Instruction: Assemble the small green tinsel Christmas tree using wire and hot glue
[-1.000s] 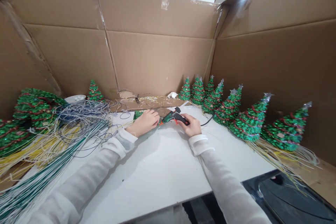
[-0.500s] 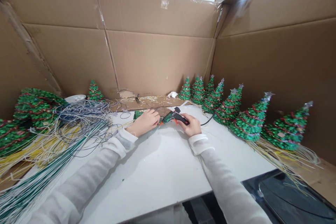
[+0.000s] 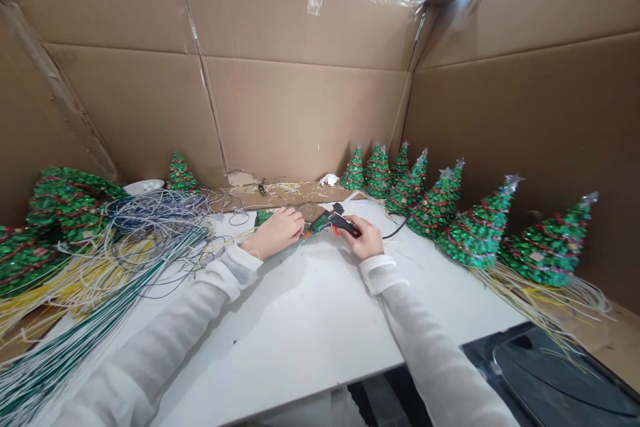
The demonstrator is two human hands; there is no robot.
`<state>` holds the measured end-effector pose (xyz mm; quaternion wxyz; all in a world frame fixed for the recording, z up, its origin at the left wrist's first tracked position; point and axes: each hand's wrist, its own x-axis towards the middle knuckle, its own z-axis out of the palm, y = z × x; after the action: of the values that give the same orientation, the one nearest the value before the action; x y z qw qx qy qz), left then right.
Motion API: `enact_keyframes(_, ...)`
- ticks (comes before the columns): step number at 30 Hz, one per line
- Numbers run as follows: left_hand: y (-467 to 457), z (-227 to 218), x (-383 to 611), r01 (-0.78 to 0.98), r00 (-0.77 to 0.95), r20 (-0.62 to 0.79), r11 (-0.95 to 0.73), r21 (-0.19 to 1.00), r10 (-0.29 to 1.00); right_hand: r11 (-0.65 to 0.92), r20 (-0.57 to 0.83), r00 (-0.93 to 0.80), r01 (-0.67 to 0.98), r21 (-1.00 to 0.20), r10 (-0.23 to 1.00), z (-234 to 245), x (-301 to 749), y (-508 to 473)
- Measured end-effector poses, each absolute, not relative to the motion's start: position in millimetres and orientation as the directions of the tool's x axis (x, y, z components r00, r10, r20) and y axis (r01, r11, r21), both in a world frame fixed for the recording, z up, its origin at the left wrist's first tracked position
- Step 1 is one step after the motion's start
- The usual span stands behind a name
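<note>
Fingers (image 3: 361,225) of our right hand (image 3: 367,240) wrap closely together around the black grip of a hot glue gun (image 3: 333,222). Its green-and-black body points to our left, and its orange nozzle (image 3: 305,234) sits just beside the fingertips of our left hand (image 3: 280,232). Those left fingers curl together with their tips toward the nozzle; we cannot tell whether they pinch anything, because the hand hides what lies beneath them. A small green tinsel piece (image 3: 263,217) shows just beyond that hand. A black cord (image 3: 395,230) runs off to the right from the gun.

From our head camera, both white sleeves (image 3: 200,320) reach in from the near edge across a white tabletop (image 3: 310,320). On the left lies a tangled heap of white, blue, yellow and green wires (image 3: 150,240), with large tinsel Christmas trees (image 3: 73,207) and a white bowl (image 3: 144,187) behind it. A row of green tinsel trees (image 3: 475,230) with red garlands and silver star tips curves along the far right, wire ends fanning from their bases. A cardboard strip (image 3: 280,197) lies at the far edge, and cardboard walls (image 3: 300,120) rise behind everything.
</note>
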<state>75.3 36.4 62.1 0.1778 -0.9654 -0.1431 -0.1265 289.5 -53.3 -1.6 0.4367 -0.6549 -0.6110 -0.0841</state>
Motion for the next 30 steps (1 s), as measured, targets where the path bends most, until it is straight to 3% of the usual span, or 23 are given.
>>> enact_keyframes(30, 40.7, 57.2, 74.6, 0.338, 0.922, 0.291, -0.898, -0.282, 0.256, 0.123, 0.654, 0.305, 0.843, -0.523, 0.692, -5.5, 291.7, -50.6)
